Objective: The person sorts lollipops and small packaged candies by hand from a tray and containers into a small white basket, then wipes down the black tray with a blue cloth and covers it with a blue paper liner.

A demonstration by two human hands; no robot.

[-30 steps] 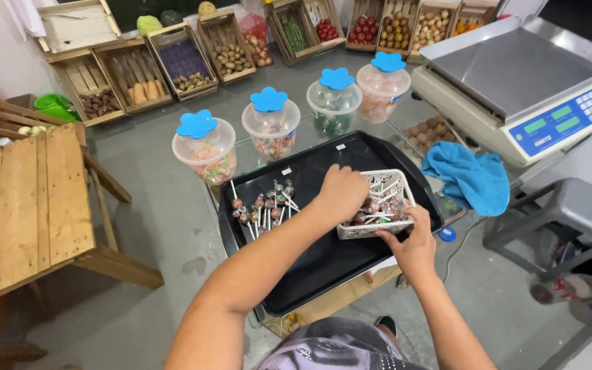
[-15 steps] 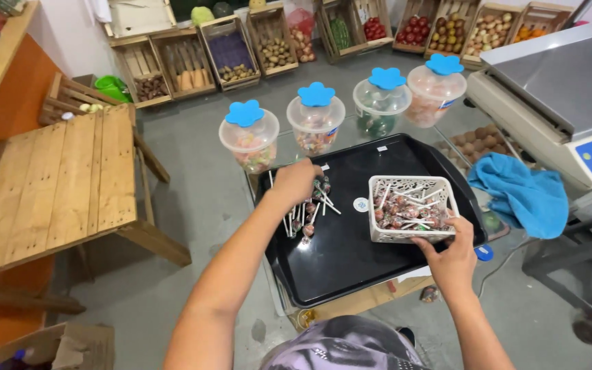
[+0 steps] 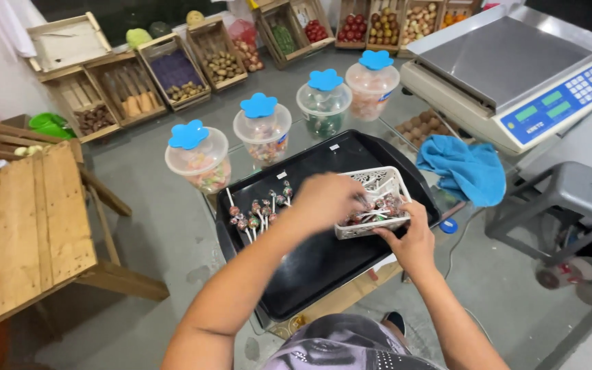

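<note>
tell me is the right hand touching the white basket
Touching. The head view shows the right hand gripping the near edge of the white basket, its fingers against the rim.

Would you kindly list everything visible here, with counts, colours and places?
Black plastic tray: one, centre.
White lattice plastic basket: one, on tray, holding lollipops.
Loose wrapped lollipops: a cluster, multicoloured, on tray left of basket.
Clear sweet tubs with blue flower lids: four, behind tray.
Blue cloth: one, right of tray.
Grey weighing scale: one, upper right.
Wooden produce crates: several, along the back.
Wooden pallet bench: one, left.
Left hand: reaching into basket.
Right hand: gripping basket's near edge.
</note>
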